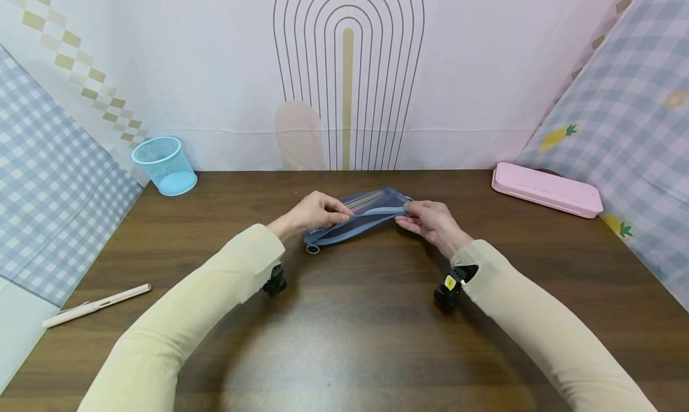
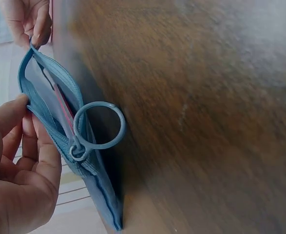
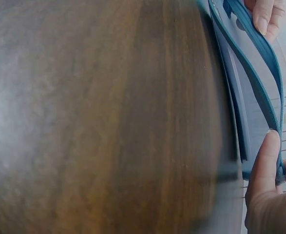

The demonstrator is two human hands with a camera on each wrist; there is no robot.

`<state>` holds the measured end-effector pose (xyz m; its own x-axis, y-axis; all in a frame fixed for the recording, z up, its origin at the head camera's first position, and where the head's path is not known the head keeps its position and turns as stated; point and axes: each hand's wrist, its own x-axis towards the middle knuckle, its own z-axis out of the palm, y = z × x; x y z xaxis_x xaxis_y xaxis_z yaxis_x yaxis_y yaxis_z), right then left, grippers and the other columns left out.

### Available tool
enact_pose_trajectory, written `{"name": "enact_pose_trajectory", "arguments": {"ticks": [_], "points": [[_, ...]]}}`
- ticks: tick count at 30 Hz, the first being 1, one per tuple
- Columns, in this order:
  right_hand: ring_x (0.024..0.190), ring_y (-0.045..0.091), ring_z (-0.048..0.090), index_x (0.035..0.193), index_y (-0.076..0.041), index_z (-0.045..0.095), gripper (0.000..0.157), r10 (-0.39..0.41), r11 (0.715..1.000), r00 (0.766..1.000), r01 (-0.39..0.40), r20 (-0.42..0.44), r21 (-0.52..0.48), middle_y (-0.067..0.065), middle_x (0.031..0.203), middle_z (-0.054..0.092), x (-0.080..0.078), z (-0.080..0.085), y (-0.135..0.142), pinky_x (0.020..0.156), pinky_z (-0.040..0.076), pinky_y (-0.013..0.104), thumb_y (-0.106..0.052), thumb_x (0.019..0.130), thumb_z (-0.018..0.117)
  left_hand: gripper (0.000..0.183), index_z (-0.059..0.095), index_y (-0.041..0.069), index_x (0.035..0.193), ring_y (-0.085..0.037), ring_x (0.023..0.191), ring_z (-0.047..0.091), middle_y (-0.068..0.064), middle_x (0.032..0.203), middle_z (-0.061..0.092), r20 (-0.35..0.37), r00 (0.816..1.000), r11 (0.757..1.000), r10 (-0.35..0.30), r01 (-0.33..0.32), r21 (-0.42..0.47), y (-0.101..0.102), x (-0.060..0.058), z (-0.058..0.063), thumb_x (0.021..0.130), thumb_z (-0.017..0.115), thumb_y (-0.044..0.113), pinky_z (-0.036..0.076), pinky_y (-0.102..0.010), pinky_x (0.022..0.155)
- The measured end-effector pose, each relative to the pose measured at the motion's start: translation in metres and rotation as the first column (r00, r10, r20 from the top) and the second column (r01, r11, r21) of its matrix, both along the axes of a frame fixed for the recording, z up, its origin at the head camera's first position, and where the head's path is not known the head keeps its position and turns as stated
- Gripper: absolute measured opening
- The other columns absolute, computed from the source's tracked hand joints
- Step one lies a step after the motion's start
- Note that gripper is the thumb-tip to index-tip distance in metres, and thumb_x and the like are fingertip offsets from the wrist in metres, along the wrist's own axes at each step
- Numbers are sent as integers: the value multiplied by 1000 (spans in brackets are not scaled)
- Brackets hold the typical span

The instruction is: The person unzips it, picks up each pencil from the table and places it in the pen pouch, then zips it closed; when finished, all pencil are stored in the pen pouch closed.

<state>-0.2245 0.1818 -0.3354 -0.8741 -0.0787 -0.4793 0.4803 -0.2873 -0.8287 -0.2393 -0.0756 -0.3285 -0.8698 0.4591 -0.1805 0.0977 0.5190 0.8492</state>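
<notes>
At frame centre, the blue pouch [image 1: 357,217] lies left-to-right; the left hand [image 1: 317,211] pinches its ring end, the right hand [image 1: 430,220] pinches the other.

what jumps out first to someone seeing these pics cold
Mid-table, the left hand and right hand each pinch an end of a blue zip pouch, its mouth open and its ring pull hanging at the left end. After that, the eye goes to the blue mesh bin at the back left, the pink case at the back right and the pen near the left edge.
</notes>
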Motion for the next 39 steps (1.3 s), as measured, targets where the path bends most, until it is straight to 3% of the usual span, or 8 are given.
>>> {"name": "enact_pose_trajectory", "arguments": {"ticks": [3, 6, 10, 14, 17, 22, 27, 39], "points": [[57, 14, 66, 101, -4, 42, 9, -15, 1000, 1000, 15, -7, 2, 8, 64, 62, 0, -2, -1, 60, 57, 23, 1, 94, 47, 20, 71, 3, 106, -6, 60, 51, -2, 87, 70, -16, 1000, 1000, 9, -9, 12, -5, 0, -2, 89, 66, 14, 45, -19, 56], [58, 13, 66, 104, -3, 42, 11, -30, 999, 999, 31, -10, 13, 8, 65, 61, 1, -3, 0, 61, 57, 23, 1, 94, 47, 23, 70, 1, 107, -11, 74, 62, -13, 100, 70, -33, 997, 997, 65, -63, 38, -13, 2, -5, 90, 65, 15, 56, -26, 71], [60, 13, 66, 111, -1, 41, 17, -37, 999, 999, 38, -9, 30, 8, 68, 59, 3, -3, 3, 65, 57, 22, 0, 95, 46, 24, 68, -3, 107, -17, 79, 65, -19, 98, 68, -15, 979, 977, 203, -201, 71, -29, 4, -11, 91, 64, 14, 58, -31, 75], [61, 13, 66, 130, 2, 35, 37, -30, 998, 1000, 30, 6, 47, 7, 70, 59, 5, -2, 5, 67, 57, 22, 0, 95, 46, 26, 63, -8, 108, -10, 70, 62, -9, 85, 66, 101, 950, 950, 295, -303, 78, -46, 8, -14, 91, 62, 11, 58, -25, 71], [62, 12, 67, 137, 2, 30, 44, -23, 998, 1000, 22, 20, 55, 7, 70, 60, 6, -2, 6, 68, 57, 22, -1, 96, 46, 28, 59, -11, 111, -6, 64, 62, -3, 78, 65, 198, 933, 945, 299, -318, 74, -51, 11, -15, 92, 60, 10, 57, -22, 67], [64, 13, 67, 117, -1, 40, 21, -21, 999, 999, 20, 28, 43, 9, 74, 59, 6, -2, 6, 69, 57, 23, -2, 96, 46, 34, 54, -13, 118, -6, 62, 63, 0, 74, 65, 294, 913, 940, 283, -325, 102, -51, 13, -17, 93, 59, 10, 56, -20, 65], [64, 14, 67, 104, -3, 41, 9, -5, 999, 1000, 5, 18, 35, 9, 75, 57, 5, -4, 6, 69, 57, 23, 0, 97, 44, 43, 46, -15, 127, -6, 63, 62, 1, 72, 62, 373, 884, 915, 282, -364, 172, -49, 11, -20, 92, 59, 6, 56, -20, 69], [67, 16, 69, 100, -4, 40, 8, 32, 999, 999, -33, 26, 26, 11, 80, 57, 7, -4, 13, 72, 57, 25, 0, 97, 45, 49, 39, -11, 135, -4, 67, 59, -1, 83, 58, 437, 845, 873, 307, -433, 224, -43, 5, -23, 92, 58, 4, 55, -18, 68]]}}
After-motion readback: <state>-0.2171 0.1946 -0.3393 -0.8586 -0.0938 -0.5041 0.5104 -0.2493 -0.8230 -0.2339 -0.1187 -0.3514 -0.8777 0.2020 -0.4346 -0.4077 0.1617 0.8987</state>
